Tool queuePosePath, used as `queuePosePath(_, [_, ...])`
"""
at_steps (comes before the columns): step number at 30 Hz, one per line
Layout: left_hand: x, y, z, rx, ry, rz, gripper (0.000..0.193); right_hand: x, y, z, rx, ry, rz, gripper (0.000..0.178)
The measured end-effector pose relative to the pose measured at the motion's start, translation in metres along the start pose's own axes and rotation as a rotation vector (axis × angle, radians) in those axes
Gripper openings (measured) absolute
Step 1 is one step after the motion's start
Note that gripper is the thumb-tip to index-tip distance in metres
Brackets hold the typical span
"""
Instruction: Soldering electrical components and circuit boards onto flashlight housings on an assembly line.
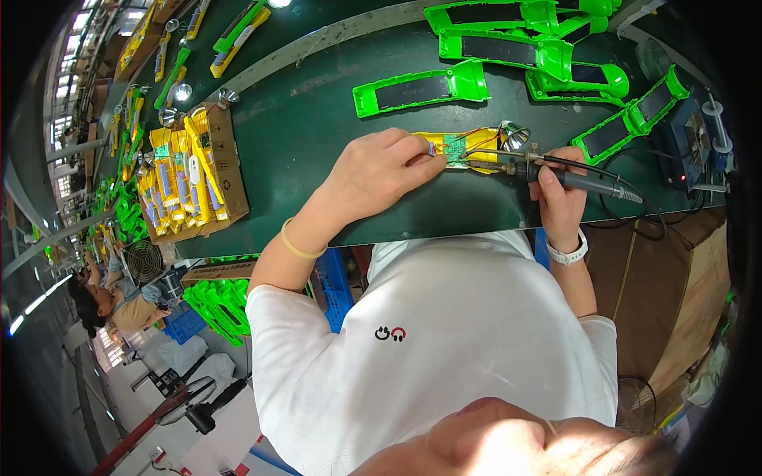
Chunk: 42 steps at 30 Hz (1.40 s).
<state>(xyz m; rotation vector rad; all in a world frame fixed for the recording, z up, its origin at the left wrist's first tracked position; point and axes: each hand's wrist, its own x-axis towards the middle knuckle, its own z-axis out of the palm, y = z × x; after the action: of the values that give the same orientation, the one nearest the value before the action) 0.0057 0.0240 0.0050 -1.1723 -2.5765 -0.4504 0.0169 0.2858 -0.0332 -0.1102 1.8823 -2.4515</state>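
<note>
On the near part of the dark green surface [302,159], between both hands, a slim yellow plastic half-shell [482,141] is lying open side up. It's prob. handling light & fairly stiff, maybe a bit slick; its thin dark & reddish wires [479,132] and small green circuit board [454,148] are looking fragile, so rims are offering the safest hold. L hand [389,165] is gripping its left end, fingers bent, exact contact hidden; R hand [559,186] is pinching a black-handled soldering iron [573,181], tip near board. Looks-wise: bright yellow, w/ a shiny silver cup-shaped reflector [515,136] sitting at its right end.
</note>
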Motion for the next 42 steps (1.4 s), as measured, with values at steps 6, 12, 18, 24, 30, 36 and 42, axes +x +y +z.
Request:
queuePosePath(6, [0.001,0.000,0.000,-0.004,-0.003,-0.003,0.027,0.000,0.000,-0.005,0.036,-0.003,0.053,0.022])
queuePosePath(12, [0.000,0.001,-0.001,-0.001,0.002,-0.004,0.027,0.004,-0.001,-0.013,0.311,0.106,-0.118,0.019])
queuePosePath(18, [0.000,0.003,0.000,0.014,0.024,-0.008,0.028,0.012,-0.004,-0.003,0.250,0.079,-0.171,0.034])
queuePosePath(24, [0.014,0.007,-0.005,-0.179,0.134,-0.200,0.027,0.021,-0.003,-0.005,0.240,0.077,-0.164,0.036])
queuePosePath(30, [0.065,0.016,0.029,-0.184,0.053,-0.422,0.018,0.030,-0.010,0.005,0.305,0.057,-0.273,0.038])
queuePosePath(36, [0.041,0.009,0.020,-0.858,0.240,-0.395,0.018,0.044,-0.013,-0.021,0.290,0.108,-0.361,0.035])
queuePosePath(42, [0.042,0.028,0.044,-0.349,0.251,-0.493,0.022,0.087,-0.019,0.027,0.205,-0.132,-0.288,0.028])
